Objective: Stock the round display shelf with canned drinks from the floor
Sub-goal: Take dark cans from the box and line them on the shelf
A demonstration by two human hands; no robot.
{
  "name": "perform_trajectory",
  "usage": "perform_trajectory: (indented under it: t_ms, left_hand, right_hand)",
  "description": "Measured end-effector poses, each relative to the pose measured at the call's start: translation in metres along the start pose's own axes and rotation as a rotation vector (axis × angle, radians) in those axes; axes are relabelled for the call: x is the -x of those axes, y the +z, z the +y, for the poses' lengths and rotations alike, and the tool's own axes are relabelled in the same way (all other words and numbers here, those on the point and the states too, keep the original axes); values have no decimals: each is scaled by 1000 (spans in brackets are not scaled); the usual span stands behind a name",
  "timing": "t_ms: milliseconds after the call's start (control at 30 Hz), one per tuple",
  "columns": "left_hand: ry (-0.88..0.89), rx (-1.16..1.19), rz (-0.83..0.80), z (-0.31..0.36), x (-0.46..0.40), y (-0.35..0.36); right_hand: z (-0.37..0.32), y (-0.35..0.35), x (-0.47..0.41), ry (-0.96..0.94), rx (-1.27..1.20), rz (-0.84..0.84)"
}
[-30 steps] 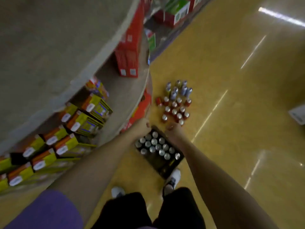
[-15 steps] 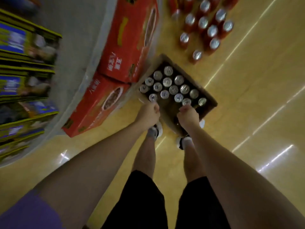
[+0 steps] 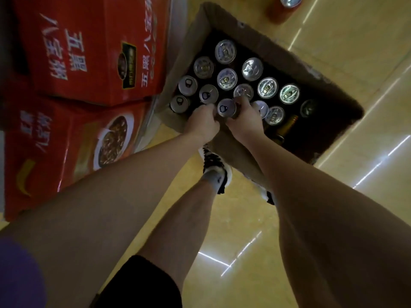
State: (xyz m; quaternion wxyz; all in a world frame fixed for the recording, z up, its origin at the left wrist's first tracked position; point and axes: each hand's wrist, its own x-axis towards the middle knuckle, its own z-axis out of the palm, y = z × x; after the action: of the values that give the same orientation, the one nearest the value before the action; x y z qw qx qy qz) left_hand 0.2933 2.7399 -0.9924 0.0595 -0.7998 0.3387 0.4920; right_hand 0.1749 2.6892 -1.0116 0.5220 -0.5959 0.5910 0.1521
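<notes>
An open cardboard box [image 3: 266, 52] on the floor holds several silver-topped drink cans [image 3: 266, 87]. Both my hands reach into its near-left corner. My right hand [image 3: 244, 123] grips one can [image 3: 226, 107], with the thumb over its far rim. My left hand [image 3: 203, 123] sits right beside it, fingers curled down between the cans; whatever it holds is hidden under the hand. The round display shelf's pale rim [image 3: 178, 23] runs just left of the box.
Two red cartons [image 3: 93, 47] sit stacked on the shelf's bottom tier at the left. A red can [image 3: 287, 7] stands on the yellow floor beyond the box. A gold-topped bottle [image 3: 287, 123] lies in the box's near end. My feet [image 3: 214, 165] stand against the box.
I have bent much lower, so the box now fills the upper view. Both hands have gone from the box's near edge in among the cans, and the right hand has closed round one.
</notes>
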Motion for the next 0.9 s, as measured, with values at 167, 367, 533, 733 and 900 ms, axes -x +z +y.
perform_trajectory:
  t_ms: [167,367,533,733,900]
  left_hand:
    - [-57,166,10,-19,-25,1]
    - [-20,233,-74,-24,-26,-4]
    - [-48,358,-35,-26,5,-14]
    - [-115,498,42,-7,77,-44]
    - [-113,504,36,25,152,-93]
  right_hand:
    - [-7,36,-27,-16,113,50]
    - [0,46,-39,-24,251,106]
    - [-1,26,-9,-32,226,43]
    - [-34,-38,65,-143,358,-53]
    - [-90,-110,130,-267,412,-97]
